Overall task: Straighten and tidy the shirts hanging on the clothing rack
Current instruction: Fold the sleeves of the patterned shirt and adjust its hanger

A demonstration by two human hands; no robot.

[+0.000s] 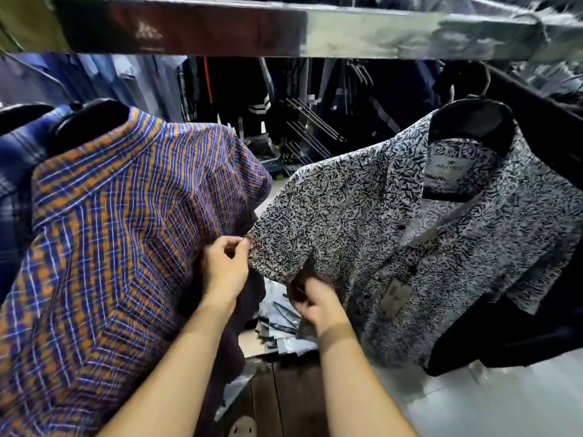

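Note:
A black-and-white leaf-print shirt (372, 209) hangs on a black hanger (473, 124) at the right, its short sleeve stretched toward me. My left hand (225, 266) pinches the sleeve's hem corner between thumb and fingers. My right hand (310, 299) grips the lower edge of the same sleeve from below, fingers curled round the cloth. To the left hangs an orange-and-blue checked shirt (120, 234) on another black hanger (91, 121), close against my left forearm.
A shiny metal rail (315, 29) runs across the top. A blue plaid shirt (15, 171) hangs at the far left, a dark garment (520, 335) behind the print shirt. Dark clothes and hangers fill the back. Plastic bags (277, 323) lie on the floor below.

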